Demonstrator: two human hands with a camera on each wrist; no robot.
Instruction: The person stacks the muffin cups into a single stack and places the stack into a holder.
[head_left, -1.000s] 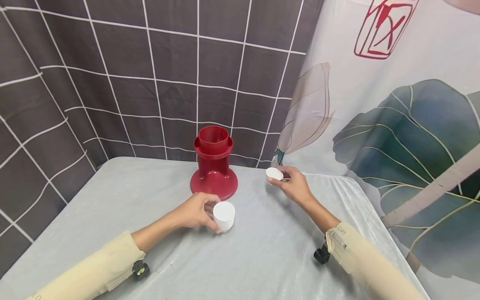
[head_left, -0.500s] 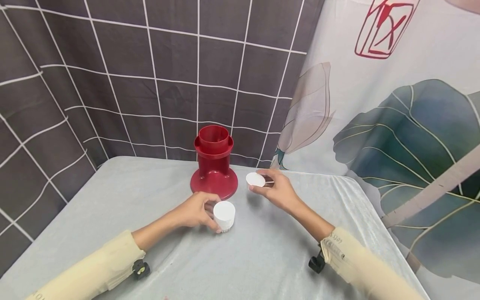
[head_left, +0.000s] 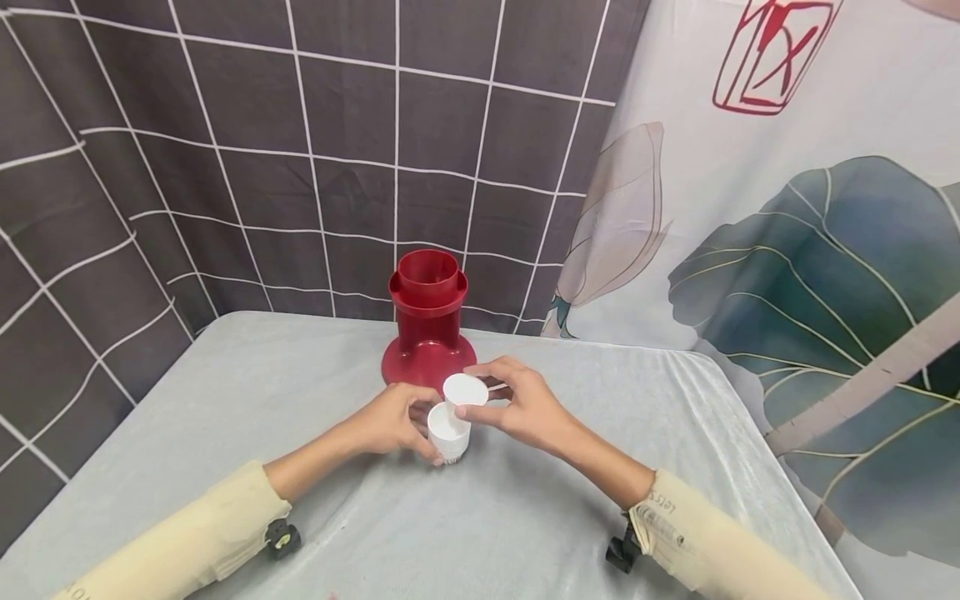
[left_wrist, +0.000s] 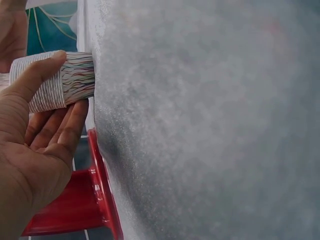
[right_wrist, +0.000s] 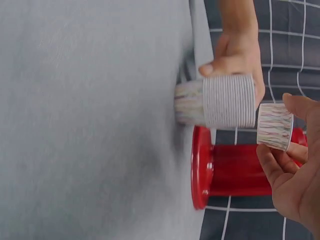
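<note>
Near the middle of the table, my left hand grips a stack of nested white paper cups standing upright on the cloth. Wavy coloured lines run over the lowest cup, and many rims are piled above it. Between thumb and fingers my right hand pinches a single paper cup, mouth up with the same wavy pattern. A thin white strip shows beside this cup in the head view. The single cup is just above the stack's right side, overlapping its mouth in the head view; the right wrist view shows a small gap between them.
A red double-tube stand with a round base stands right behind the hands. Pale grey cloth covers the table. A dark gridded curtain hangs at the back, with a leaf-patterned one on the right.
My right hand has moved left and nearer with the single paper cup, from the table's right side to over the stack. My left hand and the stack have stayed in place.
</note>
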